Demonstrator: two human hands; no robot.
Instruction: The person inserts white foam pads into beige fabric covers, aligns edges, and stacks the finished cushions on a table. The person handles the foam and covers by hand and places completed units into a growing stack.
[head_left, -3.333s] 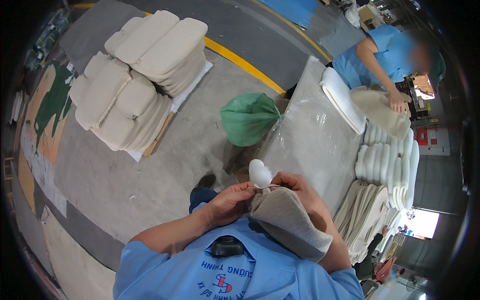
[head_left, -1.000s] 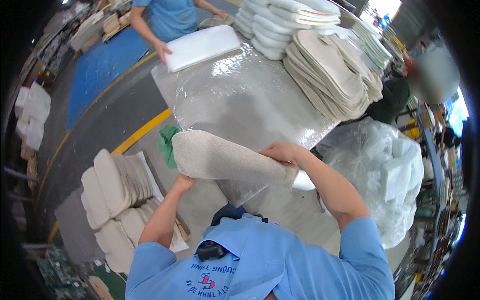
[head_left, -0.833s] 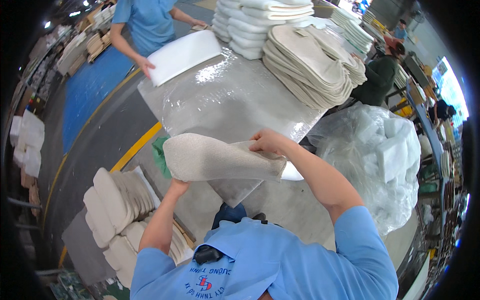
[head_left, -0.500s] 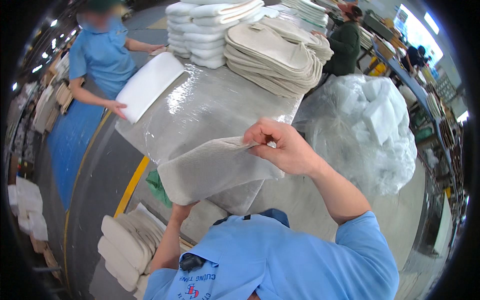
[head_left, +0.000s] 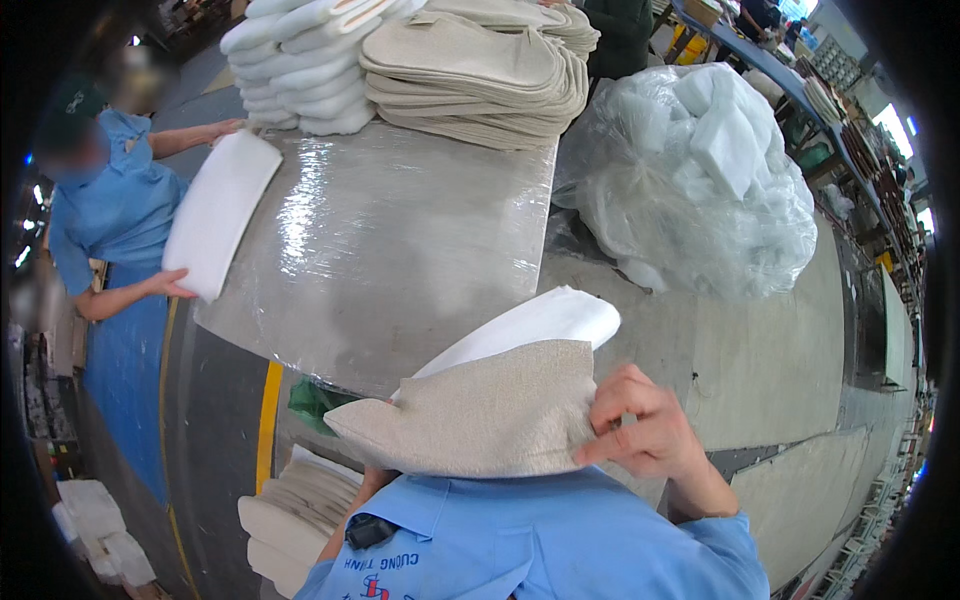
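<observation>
In front of my chest is a beige fabric cushion cover (head_left: pixel 480 415), tilted, its near edge against my shirt. A white padding sheet (head_left: pixel 530 325) sticks out beyond its far edge; how far it reaches into the cover is hidden. My right hand (head_left: pixel 645 428) pinches the cover's right edge between thumb and fingers. Under the left end of the cover, my left hand (head_left: pixel 376 478) is mostly hidden, its fingers out of sight. Across the table's left corner, a co-worker in a blue shirt holds a white pad (head_left: pixel 222 215) with both hands.
A plastic-wrapped table (head_left: pixel 400 230) lies ahead, bearing stacked white pads (head_left: pixel 300 75) and stacked beige covers (head_left: pixel 470 85) at its far side. Right of it stands a large clear bag (head_left: pixel 705 190) of white padding. Another beige stack (head_left: pixel 300 520) is low at my left.
The beige cover has come nearer my body and turned, and the white padding now shows beyond it. My right hand has moved down and right with the edge. My view has shifted.
</observation>
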